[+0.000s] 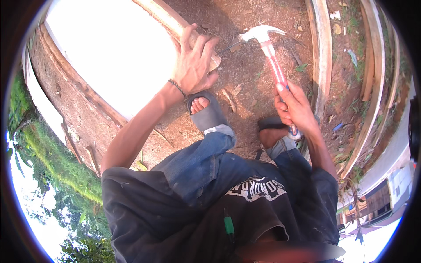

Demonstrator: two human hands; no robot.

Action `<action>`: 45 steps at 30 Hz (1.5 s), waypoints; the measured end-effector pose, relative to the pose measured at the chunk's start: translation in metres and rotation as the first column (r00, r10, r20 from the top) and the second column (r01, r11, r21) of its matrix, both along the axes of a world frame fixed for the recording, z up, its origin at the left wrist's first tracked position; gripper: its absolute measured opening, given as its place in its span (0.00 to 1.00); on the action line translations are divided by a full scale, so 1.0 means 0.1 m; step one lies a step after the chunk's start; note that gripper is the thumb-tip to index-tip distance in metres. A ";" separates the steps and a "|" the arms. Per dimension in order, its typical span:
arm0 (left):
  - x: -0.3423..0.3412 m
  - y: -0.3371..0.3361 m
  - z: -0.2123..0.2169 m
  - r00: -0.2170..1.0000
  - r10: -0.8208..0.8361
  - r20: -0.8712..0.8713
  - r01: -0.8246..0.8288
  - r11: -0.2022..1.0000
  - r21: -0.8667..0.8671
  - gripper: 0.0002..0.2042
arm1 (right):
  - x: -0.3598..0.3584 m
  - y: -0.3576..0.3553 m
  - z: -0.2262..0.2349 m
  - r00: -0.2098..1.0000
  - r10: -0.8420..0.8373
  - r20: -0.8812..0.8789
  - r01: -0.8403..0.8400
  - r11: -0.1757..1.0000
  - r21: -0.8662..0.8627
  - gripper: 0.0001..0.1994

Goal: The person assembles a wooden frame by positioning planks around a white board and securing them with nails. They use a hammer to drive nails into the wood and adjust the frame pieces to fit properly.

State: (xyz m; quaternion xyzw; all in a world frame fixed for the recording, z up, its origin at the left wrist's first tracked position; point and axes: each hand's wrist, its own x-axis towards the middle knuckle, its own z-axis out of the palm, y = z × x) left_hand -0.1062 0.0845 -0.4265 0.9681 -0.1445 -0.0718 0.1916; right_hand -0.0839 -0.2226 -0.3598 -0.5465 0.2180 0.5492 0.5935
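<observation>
My right hand (294,106) is wrapped round the lower handle of a claw hammer (273,60) with a red and white shaft and a pale metal head. Its striking face is turned left, close to the outer end of a long dark nail (230,47). That nail points toward the end of a wooden beam (169,16); whether its tip is in the wood I cannot tell. My left hand (195,59) grips the beam near this end, fingers over the top, thumb toward me. A bright white panel (109,52) lies along the beam, its surface washed out by glare.
Another wooden length (79,74) borders the panel's left side. Long curved-looking planks (322,52) lie on the right. Brown soil (258,13) with wood chips and leaves surrounds my sandalled feet (208,111), just below the work. Grass (61,149) grows at far left.
</observation>
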 end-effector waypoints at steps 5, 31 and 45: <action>0.04 -0.04 0.05 1.000 0.008 0.004 -0.008 1.000 -0.019 0.45 | 0.29 -0.33 -0.11 0.915 -0.362 0.180 0.375 0.926 -0.045 0.13; 0.00 -0.02 -0.07 0.993 0.027 0.119 0.000 0.976 -0.216 0.62 | 0.10 -0.12 -0.18 0.816 -0.533 0.223 0.554 0.831 -0.042 0.14; 0.04 0.02 -0.12 0.989 0.010 0.145 0.013 0.987 -0.159 0.64 | -0.03 -0.01 -0.13 0.998 -0.033 0.049 0.033 0.999 -0.007 0.10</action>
